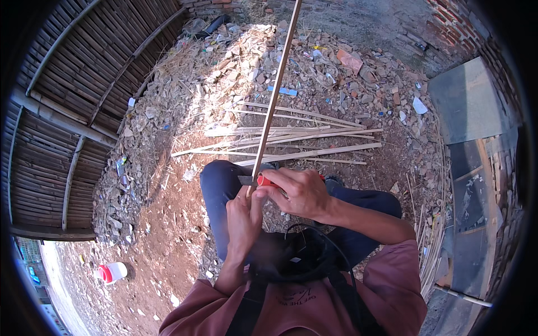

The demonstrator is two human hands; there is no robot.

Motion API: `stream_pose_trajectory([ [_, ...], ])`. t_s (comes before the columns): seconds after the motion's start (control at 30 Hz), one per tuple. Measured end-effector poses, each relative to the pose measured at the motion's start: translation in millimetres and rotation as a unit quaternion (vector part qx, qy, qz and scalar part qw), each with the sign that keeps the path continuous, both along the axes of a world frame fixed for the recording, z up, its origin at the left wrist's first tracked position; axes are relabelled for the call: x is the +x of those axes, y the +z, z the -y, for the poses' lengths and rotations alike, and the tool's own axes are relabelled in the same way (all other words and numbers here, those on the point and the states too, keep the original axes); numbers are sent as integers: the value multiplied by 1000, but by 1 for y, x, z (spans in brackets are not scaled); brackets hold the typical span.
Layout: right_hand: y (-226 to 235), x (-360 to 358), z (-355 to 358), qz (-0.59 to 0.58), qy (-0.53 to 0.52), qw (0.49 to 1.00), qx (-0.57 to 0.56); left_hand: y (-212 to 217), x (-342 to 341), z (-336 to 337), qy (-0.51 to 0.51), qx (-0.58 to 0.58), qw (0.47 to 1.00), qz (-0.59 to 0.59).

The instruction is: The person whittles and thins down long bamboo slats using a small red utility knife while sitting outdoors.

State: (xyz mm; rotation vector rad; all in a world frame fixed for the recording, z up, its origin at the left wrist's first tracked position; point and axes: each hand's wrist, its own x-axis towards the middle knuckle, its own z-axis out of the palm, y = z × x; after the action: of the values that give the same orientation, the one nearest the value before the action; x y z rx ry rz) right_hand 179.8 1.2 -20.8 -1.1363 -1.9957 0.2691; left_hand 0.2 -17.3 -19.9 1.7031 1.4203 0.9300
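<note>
My left hand point(244, 218) grips the near end of a long thin bamboo strip point(274, 95) that rises away from me toward the top of the picture. My right hand point(300, 190) is closed around a knife with a red handle point(263, 180); its dark blade point(246, 180) lies across the strip just above my left fingers. Both hands meet over my knees, which are in dark blue trousers.
A heap of split bamboo strips point(291, 140) lies on the dirt in front of my legs. Rubble and stones point(314, 61) spread behind it. A bamboo fence point(73, 112) stands left, a white jar with red lid point(112, 273) lower left, grey slabs point(471, 101) right.
</note>
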Motion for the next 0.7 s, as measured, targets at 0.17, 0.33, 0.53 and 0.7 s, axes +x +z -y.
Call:
stream_pose_trajectory([
  [0.17, 5, 0, -2, -1, -8, 1000, -4, 4, 3, -2, 17, -10, 1000, 12],
  [0.33, 10, 2, -5, -2, -10, 1000, -3, 2, 4, -6, 18, 2, 1000, 8],
  [0.53, 8, 5, -9, -2, -11, 1000, 5, 7, 5, -7, 11, 6, 1000, 0],
  [0.7, 7, 11, -11, 19, -3, 1000, -2, 9, 4, -8, -7, 4, 1000, -29],
])
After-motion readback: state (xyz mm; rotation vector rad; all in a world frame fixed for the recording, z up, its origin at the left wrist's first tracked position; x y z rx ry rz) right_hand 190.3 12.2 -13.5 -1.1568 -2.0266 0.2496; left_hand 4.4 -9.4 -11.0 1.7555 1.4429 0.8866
